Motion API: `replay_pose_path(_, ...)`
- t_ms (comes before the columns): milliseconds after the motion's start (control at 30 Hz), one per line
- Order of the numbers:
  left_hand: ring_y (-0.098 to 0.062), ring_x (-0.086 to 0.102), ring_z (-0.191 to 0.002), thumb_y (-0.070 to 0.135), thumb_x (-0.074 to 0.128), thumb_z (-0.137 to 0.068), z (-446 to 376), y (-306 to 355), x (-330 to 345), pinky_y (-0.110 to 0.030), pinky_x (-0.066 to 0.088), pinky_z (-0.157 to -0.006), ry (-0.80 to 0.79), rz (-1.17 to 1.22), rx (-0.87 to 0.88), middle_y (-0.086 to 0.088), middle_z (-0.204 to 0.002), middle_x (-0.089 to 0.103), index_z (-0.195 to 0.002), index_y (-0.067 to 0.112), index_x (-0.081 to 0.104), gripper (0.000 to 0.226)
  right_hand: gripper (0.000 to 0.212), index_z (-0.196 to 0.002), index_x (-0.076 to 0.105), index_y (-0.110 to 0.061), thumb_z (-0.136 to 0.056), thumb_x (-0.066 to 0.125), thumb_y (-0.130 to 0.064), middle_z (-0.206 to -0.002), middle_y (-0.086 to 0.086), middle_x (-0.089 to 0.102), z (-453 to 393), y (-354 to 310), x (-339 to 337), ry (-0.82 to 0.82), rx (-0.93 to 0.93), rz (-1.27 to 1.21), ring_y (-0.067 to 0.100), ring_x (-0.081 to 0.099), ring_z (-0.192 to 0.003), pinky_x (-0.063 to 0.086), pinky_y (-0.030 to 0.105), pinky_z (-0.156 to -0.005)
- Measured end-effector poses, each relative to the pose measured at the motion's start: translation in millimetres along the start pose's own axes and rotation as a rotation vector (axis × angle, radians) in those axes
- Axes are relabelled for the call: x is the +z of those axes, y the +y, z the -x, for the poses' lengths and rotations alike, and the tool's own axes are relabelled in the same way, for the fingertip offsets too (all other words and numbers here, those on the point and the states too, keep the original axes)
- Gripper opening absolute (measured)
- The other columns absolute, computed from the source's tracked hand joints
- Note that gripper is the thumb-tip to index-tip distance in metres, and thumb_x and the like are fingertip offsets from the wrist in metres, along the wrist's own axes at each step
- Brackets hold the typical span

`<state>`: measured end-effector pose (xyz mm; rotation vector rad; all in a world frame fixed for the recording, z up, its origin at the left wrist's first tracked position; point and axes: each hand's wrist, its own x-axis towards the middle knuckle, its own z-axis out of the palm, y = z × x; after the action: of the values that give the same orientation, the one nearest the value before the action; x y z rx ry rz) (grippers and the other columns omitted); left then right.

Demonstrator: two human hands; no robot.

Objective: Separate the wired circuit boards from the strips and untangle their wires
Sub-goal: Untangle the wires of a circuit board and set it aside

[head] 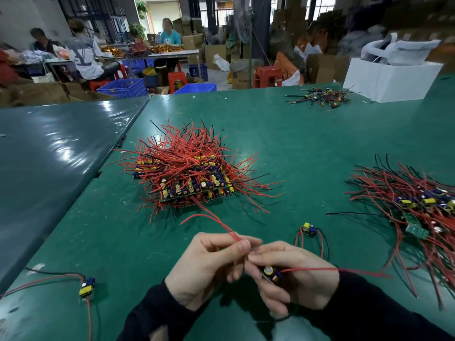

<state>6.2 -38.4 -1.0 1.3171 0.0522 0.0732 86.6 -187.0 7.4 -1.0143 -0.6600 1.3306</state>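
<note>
My right hand (293, 274) grips a small circuit board (270, 273) with a capacitor on top, low in the middle of the view. My left hand (211, 264) pinches that board's red wires (211, 215) between thumb and fingers; they run up and left toward the big pile. Another red wire (344, 270) trails right from the board. A large stack of board strips (194, 178) bristling with red and black wires sits ahead on the green table (307, 143). A heap of separated wired boards (418, 207) lies at the right.
Single wired boards lie at the near left (87, 287) and just right of my hands (309, 230). A small bundle of wired parts (320, 97) and a white box (391, 78) sit at the far right. People work at tables behind, among blue crates and cartons.
</note>
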Motion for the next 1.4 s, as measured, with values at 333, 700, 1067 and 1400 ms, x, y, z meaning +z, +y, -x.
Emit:
replay_pose_path(333, -0.012, 0.046, -0.038, 0.024, 0.07, -0.061, -4.0, 10.9, -2.0, -0.017, 0.033, -0.035, 0.333, 0.014, 0.079, -0.006, -0.053, 0.056, -0.071, 0.0, 0.075, 0.026, 0.026, -0.066, 0.058, -0.014, -0.089, 0.053, -0.025, -0.039, 0.001, 0.047, -2.5, -0.2, -0.3, 0.076, -0.061, 0.115, 0.012, 0.049, -0.032, 0.042, 0.018, -0.041)
replay_pose_path(700, -0.014, 0.046, -0.033, 0.005, 0.078, -0.066, -3.3, 5.6, -4.0, -0.016, 0.034, -0.037, 0.544, -0.24, 0.291, -0.008, -0.053, 0.061, -0.053, -0.003, 0.065, 0.02, 0.026, -0.067, 0.056, -0.012, -0.09, 0.048, -0.02, -0.04, 0.0, 0.048, -0.2, 0.9, 6.1, 0.062, -0.024, 0.211, 0.011, 0.05, -0.034, 0.04, 0.018, -0.04)
replay_pose_path(1067, -0.009, 0.053, -0.042, 0.017, 0.064, -0.068, -2.0, 11.2, 0.8, -0.017, 0.04, -0.036, 0.486, 0.238, 0.066, -0.006, -0.061, 0.066, -0.076, 0.011, 0.078, 0.017, 0.026, -0.069, 0.057, -0.013, -0.092, 0.051, -0.023, -0.042, -0.001, 0.049, 2.1, -0.9, 5.0, -0.045, -0.005, 0.14, 0.01, 0.052, -0.036, 0.039, 0.019, -0.04)
replay_pose_path(1400, -0.002, 0.055, -0.041, 0.009, 0.067, -0.081, -1.0, -3.2, -4.2, -0.016, 0.046, -0.044, 0.687, -0.773, 0.633, 0.01, -0.063, 0.068, -0.083, 0.018, 0.075, 0.012, 0.028, -0.067, 0.056, -0.012, -0.092, 0.047, -0.016, -0.042, -0.001, 0.048, 1.4, -0.4, 9.7, -0.066, 0.037, 0.173, 0.009, 0.05, -0.037, 0.043, 0.017, -0.043)
